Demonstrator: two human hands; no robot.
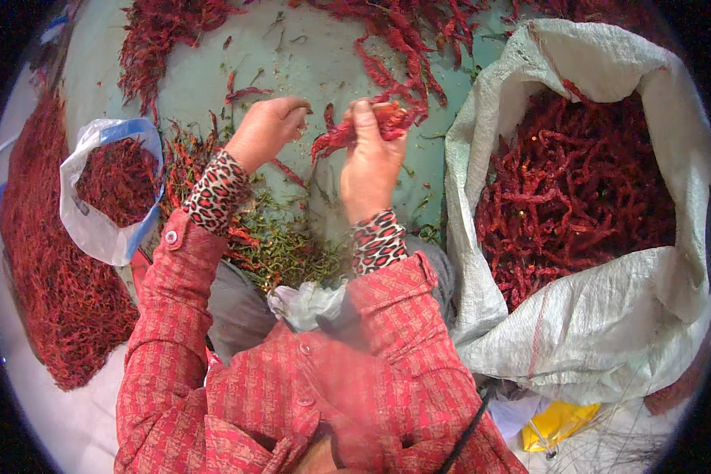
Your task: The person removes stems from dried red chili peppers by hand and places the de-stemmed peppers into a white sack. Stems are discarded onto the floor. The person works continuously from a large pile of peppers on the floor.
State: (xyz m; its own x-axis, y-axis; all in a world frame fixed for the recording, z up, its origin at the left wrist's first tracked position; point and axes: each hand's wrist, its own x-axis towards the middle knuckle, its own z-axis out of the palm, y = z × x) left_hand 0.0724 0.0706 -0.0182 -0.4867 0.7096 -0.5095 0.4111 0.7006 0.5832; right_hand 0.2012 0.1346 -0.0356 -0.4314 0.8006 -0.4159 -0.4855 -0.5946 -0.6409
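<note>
My right hand (372, 157) grips several dried red chillies (339, 137), its thumb lying across them. The ends of the chillies stick out on both sides of the fist. To its left is my left hand (272, 130), apart from the bunch, with its fingers bent inward. Whether anything is pinched in those fingertips cannot be made out. Beneath the hands, loose chillies (288, 173) and bits of stem lie on a pale green surface (326, 71). A heap of green chilli stems (284, 246) spreads in front of my lap.
On the right stands a white woven sack (480, 130), its mouth wide, holding dried red chillies (545, 201). A white and blue plastic bag (89, 234) with small red pieces is on the left, beside a long red pile (53, 255). More chillies (172, 41) lie at the far side.
</note>
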